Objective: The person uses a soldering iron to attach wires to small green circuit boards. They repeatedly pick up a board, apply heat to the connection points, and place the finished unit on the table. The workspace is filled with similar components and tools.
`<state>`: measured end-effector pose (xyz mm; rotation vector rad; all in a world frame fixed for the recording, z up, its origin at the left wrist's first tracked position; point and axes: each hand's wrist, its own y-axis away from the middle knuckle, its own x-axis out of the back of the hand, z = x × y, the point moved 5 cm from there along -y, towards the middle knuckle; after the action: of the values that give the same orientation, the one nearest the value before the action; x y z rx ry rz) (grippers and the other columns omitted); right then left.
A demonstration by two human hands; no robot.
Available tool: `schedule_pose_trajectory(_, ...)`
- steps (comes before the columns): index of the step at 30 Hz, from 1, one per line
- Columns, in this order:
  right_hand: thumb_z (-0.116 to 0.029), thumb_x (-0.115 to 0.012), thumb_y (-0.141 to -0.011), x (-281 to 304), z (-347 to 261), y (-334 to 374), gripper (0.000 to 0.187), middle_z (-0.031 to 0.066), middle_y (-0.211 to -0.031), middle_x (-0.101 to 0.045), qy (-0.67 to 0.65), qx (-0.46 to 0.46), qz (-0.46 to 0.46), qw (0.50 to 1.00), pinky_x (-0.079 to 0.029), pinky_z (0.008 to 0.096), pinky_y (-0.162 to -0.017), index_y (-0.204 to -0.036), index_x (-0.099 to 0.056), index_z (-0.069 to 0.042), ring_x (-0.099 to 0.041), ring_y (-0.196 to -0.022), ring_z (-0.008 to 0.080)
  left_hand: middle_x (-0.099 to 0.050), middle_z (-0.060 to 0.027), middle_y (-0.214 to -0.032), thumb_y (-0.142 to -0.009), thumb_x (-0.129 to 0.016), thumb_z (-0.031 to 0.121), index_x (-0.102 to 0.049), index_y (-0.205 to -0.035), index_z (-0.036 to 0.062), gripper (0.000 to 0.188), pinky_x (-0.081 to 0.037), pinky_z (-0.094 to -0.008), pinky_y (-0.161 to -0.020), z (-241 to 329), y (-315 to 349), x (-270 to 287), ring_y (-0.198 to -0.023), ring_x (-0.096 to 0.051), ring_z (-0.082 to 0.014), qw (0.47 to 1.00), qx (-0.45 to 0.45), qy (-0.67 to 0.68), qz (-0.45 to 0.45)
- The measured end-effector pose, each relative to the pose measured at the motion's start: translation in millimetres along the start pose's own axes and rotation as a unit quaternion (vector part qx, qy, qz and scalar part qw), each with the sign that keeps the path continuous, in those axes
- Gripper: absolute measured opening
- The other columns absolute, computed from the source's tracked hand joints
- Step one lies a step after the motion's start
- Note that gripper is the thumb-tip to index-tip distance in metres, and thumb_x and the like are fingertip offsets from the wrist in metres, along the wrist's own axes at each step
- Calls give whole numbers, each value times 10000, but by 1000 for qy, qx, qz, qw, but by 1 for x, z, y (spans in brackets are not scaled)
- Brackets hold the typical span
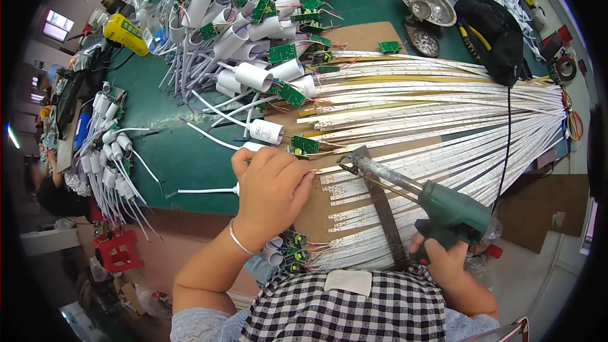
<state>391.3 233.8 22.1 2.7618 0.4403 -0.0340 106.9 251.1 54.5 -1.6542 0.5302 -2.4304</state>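
Note:
My left hand (272,187) is closed in a pinch at the ends of the white LED strips (345,199), with a thin wire just showing at the fingertips. White plastic caps with cables and a green circuit board (305,144) lie against its knuckles; the palm hides part of another cap. My right hand (440,258) is wrapped around the handle of a green soldering gun (453,215). The gun's metal tip points left, over the strips and close to my left fingertips. Beneath it, a dark flat metal bar (385,221) lies across the strips.
Many white caps (253,76) with green boards heap up at the back. A metal dish (427,3), a black bag (487,35) and a yellow bottle (125,35) stand on the green table. The black cord (508,133) crosses the strips. More caps (111,152) lie left.

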Motion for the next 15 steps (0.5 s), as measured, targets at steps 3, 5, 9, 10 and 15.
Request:
schedule_pose_trajectory(3, -58, -523, -812, -5, -4, 1, 448, 145, -769, -591, 2, 15, -10, 1000, -516, 362, -601, -1229, -380, 21, -600, -666, 229, -603, 41, -795, -723, -720, 151, -657, -819, 144, 115, -285, -399, -825, -1, 6, -7, -825, -536, -173, 1000, -4, -18, -14)
schedule_pose_trajectory(5, -56, -517, -813, -7, -5, 3, 446, 146, -773, -594, -1, 24, -10, 1000, -517, 367, -600, -1230, -380, 23, -603, -670, 232, -611, 41, -807, -730, -720, 148, -661, -822, 146, 110, -284, -397, -826, 0, 9, -6, -833, -534, -170, 1000, -1, -13, -22)
schedule_pose_trajectory(9, -64, -566, -819, -19, -15, -1, 406, 131, -785, -599, -66, 4, 7, 998, -518, 357, -602, -1189, -426, 26, -604, -675, 220, -624, 36, -823, -748, -720, 148, -676, -845, 155, 106, -290, -378, -828, -3, 12, 5, -841, -534, -169, 994, 25, 91, -50)
schedule_pose_trajectory(10, -58, -581, -820, -28, -18, -5, 380, 122, -793, -600, -80, 13, 13, 997, -516, 351, -600, -1167, -449, 25, -603, -676, 214, -629, 36, -828, -751, -719, 143, -680, -853, 156, 110, -295, -368, -832, -4, 13, 8, -843, -537, -167, 990, 27, 131, -48)
schedule_pose_trajectory(15, 3, -637, -813, -81, -26, -22, 258, 73, -850, -609, -26, 41, -11, 999, -510, 309, -642, -1056, -552, 7, -603, -717, 161, -652, 31, -845, -748, -717, 107, -690, -879, 157, 143, -316, -327, -843, -4, 19, 15, -848, -555, -159, 948, 37, 314, -35)
